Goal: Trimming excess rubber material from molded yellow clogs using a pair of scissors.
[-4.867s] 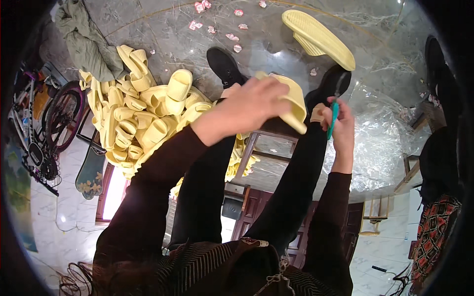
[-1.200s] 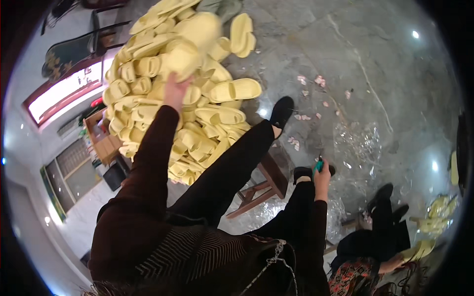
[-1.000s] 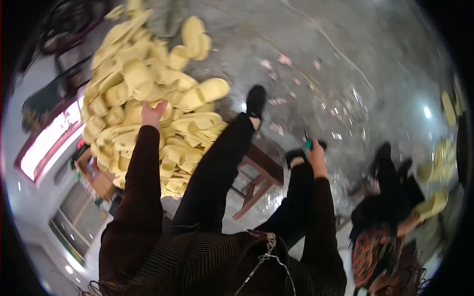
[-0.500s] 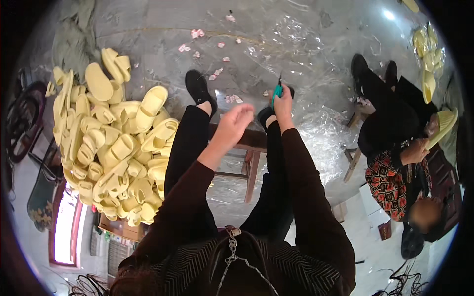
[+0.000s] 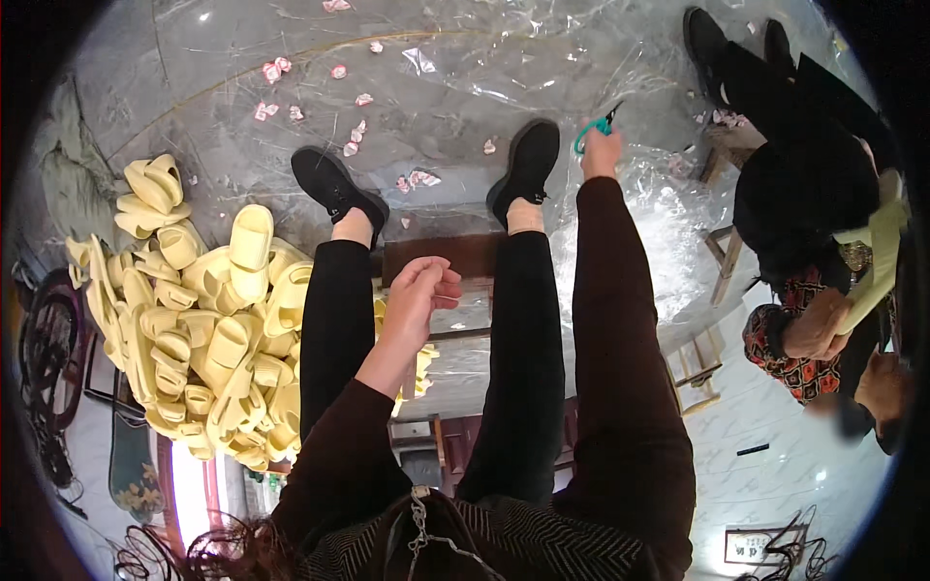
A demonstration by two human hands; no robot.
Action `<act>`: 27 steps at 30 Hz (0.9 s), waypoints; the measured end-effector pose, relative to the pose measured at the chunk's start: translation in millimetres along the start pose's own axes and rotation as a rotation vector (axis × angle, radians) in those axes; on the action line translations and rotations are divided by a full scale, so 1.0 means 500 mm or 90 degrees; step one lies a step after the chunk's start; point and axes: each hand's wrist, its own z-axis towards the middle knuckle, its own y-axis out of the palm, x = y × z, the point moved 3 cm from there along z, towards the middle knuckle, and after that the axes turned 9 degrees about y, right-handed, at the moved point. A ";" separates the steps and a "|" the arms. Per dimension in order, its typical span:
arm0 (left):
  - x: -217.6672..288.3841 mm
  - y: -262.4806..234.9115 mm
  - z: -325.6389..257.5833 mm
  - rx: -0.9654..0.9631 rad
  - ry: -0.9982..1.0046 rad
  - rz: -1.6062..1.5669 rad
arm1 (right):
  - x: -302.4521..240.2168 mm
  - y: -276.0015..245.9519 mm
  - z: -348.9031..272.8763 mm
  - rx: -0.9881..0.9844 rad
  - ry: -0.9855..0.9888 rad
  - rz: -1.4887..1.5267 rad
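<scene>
My right hand (image 5: 603, 152) is closed around a pair of scissors (image 5: 593, 126) with green handles, held out over the floor beyond my right knee. The dark blades point away, up and to the right. My left hand (image 5: 417, 302) hangs between my knees with its fingers loosely bent and a little apart, and nothing shows in it. Nearest to it is a brown wooden stool (image 5: 436, 256) in front of me. To the left lies a large heap of pale yellow slippers (image 5: 228, 344), some of them in joined pairs.
Clear plastic film (image 5: 639, 232) covers floor to the right. Crumpled pink-and-white scraps (image 5: 276, 70) are scattered ahead. At the right sits a co-worker (image 5: 809, 213) holding a pale yellow piece (image 5: 877, 252). A grey-green cloth (image 5: 77, 165) lies at the far left.
My right hand has swung outward to the right with the scissors. My left hand has drawn back toward me. My feet have moved apart, and the view has shifted.
</scene>
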 end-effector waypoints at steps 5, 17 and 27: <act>0.001 0.036 -0.001 -0.037 -0.013 -0.030 | 0.017 0.033 0.024 -0.047 0.065 0.156; -0.015 -0.010 0.010 -0.001 0.030 -0.039 | 0.023 -0.004 -0.082 0.049 -0.036 0.042; -0.005 0.065 0.004 -0.047 -0.009 -0.084 | 0.045 0.053 0.033 -0.107 0.083 0.135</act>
